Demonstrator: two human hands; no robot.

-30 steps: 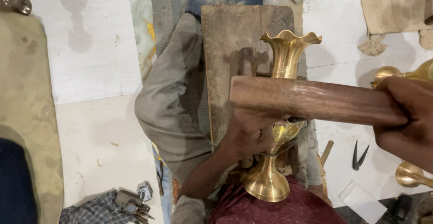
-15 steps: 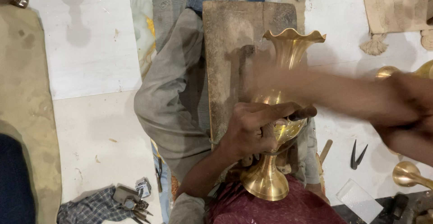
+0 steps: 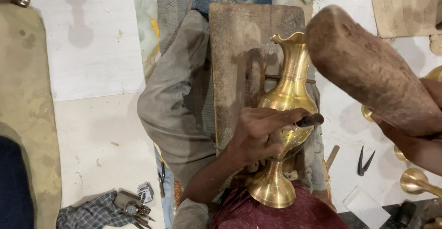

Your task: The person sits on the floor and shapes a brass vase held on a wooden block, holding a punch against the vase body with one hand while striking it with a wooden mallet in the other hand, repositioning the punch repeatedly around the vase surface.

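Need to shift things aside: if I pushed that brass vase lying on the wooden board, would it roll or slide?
The brass vase probably rolls: its belly is round and it lies on its side. The polished metal looks slippery. The left hand steadying it suggests it will not stay put alone on the wooden board.

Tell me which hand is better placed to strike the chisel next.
Right. The right hand holds the wooden mallet raised above the chisel, while the left hand pins it against the brass vase.
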